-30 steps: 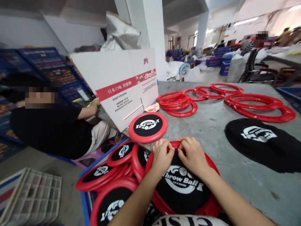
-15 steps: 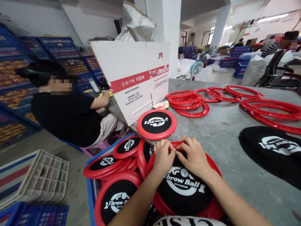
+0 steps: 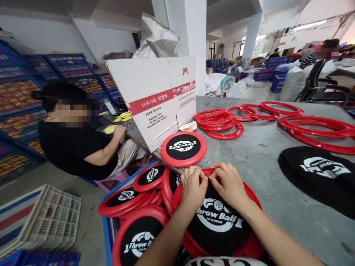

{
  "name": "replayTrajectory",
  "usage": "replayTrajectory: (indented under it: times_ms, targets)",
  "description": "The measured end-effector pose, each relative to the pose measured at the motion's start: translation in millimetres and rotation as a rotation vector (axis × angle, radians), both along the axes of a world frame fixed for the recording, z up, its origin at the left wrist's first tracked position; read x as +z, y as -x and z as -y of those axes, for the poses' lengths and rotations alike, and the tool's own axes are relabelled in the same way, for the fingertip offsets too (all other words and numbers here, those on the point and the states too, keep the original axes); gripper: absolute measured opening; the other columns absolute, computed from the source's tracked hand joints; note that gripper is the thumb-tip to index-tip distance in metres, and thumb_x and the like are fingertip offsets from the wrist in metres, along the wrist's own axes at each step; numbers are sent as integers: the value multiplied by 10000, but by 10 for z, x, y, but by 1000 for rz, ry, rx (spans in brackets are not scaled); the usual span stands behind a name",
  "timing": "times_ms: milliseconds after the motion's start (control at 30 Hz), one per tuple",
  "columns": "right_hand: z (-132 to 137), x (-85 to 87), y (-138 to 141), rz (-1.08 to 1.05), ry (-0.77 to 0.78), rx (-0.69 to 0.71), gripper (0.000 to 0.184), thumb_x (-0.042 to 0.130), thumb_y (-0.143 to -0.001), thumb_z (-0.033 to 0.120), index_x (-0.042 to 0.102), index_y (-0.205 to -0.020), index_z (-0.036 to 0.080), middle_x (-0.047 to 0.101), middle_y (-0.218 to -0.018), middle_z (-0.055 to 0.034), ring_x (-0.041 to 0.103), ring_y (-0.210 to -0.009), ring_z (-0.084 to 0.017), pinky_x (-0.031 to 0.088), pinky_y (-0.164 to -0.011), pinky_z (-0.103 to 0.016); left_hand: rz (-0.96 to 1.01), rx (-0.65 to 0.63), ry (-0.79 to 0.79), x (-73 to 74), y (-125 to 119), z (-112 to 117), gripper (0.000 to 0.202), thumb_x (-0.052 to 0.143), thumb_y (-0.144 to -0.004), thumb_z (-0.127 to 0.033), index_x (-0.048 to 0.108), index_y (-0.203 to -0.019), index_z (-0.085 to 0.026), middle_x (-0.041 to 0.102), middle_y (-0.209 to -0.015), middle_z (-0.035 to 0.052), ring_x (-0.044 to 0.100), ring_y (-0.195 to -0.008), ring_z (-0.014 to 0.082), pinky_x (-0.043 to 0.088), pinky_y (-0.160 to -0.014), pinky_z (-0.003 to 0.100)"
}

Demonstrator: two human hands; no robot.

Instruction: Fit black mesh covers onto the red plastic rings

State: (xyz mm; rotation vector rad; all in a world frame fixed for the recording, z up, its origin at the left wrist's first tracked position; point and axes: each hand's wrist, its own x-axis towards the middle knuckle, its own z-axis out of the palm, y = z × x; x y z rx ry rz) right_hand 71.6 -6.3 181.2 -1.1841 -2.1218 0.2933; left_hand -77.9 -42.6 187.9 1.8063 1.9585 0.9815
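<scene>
I see the left hand (image 3: 195, 186) and right hand (image 3: 229, 184), their fingers bent tight, pinching the edge of a Throw Ball disc (image 3: 219, 221) at its 12 o'clock. The disc sits by the person's shirt (image 3: 222, 261). From it, red rings (image 3: 225, 136) lie at 12 to 2 o'clock on the bench (image 3: 260, 159), and more discs (image 3: 141, 236) at 9 o'clock.

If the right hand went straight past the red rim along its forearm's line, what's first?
Probably the Throw Ball disc lying before the white carton, ahead and to the left of the right hand. The left hand sits close beside that line; with depth unclear, it might be brushed first.
</scene>
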Motion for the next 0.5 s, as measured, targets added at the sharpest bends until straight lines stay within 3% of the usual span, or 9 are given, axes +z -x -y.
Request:
replayTrajectory:
  times_ms: [500]
  targets:
    - [96, 39, -24, 71, -147, -22, 180, 553, -903, 206, 555, -724, 221, 670, -1110, -92, 563, -951, -273, 412, -823, -420, -3, 22, -13, 70, -94, 116, 147, 543, -908, -190, 516, -769, -228, 636, -1016, 0, 541, -1060, 209, 358, -916, 385]
